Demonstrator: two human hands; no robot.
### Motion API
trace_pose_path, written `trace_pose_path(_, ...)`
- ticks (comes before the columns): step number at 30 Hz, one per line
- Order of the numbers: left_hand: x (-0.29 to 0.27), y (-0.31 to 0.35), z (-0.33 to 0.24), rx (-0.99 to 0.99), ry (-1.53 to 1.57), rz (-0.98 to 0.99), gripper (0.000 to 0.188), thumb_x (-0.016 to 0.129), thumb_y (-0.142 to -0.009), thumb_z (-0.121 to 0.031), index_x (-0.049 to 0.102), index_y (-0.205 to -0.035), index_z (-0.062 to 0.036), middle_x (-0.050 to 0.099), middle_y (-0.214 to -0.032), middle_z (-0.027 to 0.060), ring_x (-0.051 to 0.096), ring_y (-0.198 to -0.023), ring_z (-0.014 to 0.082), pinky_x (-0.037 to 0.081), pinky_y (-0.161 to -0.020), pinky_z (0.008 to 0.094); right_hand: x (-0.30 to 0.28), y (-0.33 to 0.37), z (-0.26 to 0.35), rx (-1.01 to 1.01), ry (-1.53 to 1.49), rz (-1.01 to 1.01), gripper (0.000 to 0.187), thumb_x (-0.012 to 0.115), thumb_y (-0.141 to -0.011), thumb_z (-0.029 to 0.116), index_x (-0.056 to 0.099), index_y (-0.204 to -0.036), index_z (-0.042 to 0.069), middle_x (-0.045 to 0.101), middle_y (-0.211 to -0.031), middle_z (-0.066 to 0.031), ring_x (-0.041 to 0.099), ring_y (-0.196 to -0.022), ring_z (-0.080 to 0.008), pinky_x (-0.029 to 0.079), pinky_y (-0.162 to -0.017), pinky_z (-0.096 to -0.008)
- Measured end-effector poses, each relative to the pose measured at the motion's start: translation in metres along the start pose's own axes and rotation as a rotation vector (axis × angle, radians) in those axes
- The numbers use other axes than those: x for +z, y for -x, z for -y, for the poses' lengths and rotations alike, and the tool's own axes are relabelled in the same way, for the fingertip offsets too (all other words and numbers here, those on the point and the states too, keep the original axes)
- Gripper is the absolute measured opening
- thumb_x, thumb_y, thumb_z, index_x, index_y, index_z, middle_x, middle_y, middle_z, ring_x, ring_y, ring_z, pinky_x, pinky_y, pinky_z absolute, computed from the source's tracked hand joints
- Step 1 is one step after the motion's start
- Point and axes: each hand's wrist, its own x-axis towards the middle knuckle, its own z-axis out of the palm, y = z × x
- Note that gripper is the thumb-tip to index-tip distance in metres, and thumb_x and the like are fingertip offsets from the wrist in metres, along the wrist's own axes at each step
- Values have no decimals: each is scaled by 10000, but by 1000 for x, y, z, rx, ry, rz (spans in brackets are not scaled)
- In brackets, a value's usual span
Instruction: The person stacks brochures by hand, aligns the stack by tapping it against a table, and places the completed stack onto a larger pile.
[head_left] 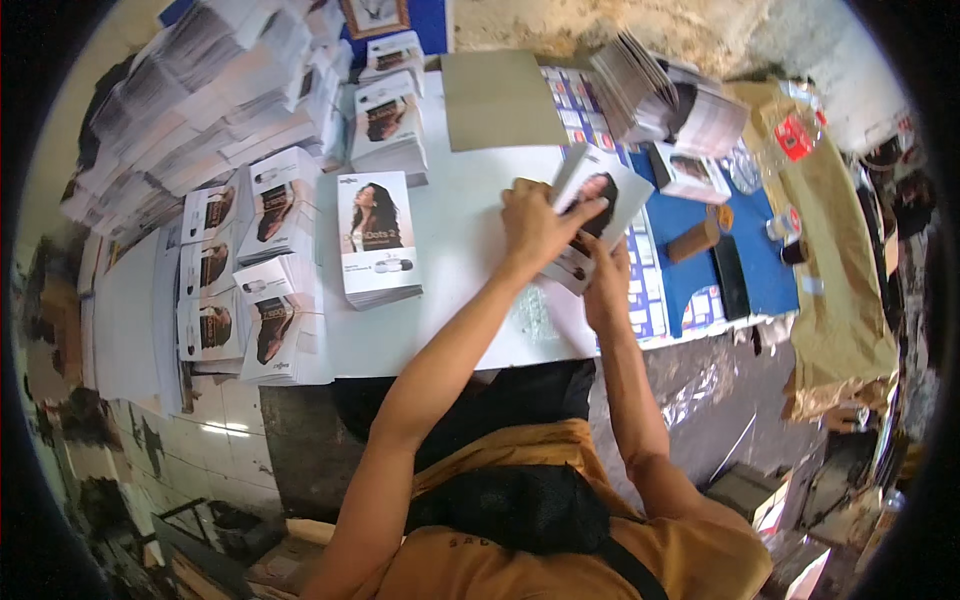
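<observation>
Left hand (535,222): lies flat on top of the flat carton (600,215), fingers spread over its printed face, grip pressed on the carton.
Right hand (605,272): under the carton's near edge, fingers curled up around it, grip clamped on the carton.
Carton: white, with a dark portrait print, tilted, held just above the white worktop (460,240), right of its middle, over the edge of the blue mat (690,225).
Stack (377,240): same printed cartons, left of the hands, well apart.
More stacks (250,270): along the worktop's left edge.
Brown card (500,100): at the far edge.
Cylinder (694,240): brown, on the blue mat, right of the carton.
</observation>
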Motion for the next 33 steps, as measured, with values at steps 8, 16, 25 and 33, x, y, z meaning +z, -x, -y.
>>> trace_pose_path(8,-29,53,-50,414,-286,-148,551,827,-721,-352,600,-1028,46,646,-848,135,661,-790,334,501,-782,396,-35,19,26,-179,113,237,555,658,-875,-14,415,-1374,10,533,-1320,-118,504,-1242,-207,433,-1036,-359)
trace_pose_path(16,-70,82,-7,347,-859,41,312,773,-738,-156,564,-940,-41,641,-845,132,668,-791,268,517,-698,372,-38,29,14,-127,265,117,834,563,-796,-57,199,-1540,45,358,-1505,-197,386,-1359,-289,378,-1075,-397)
trace_pose_path(25,-83,108,-2,303,-24,-129,398,840,-667,-53,570,-960,-28,641,-879,161,663,-792,315,523,-673,374,-17,63,25,-204,281,431,893,548,-763,-106,154,-1552,32,328,-1526,-205,316,-1424,-304,294,-1143,-447)
trace_pose_path(33,-39,139,60,264,374,-350,380,786,-725,-20,534,-1009,-35,564,-878,120,600,-782,280,490,-703,330,-3,73,-19,-277,531,561,698,509,-895,-119,223,-1517,16,321,-1526,-209,356,-1407,-292,371,-1124,-404)
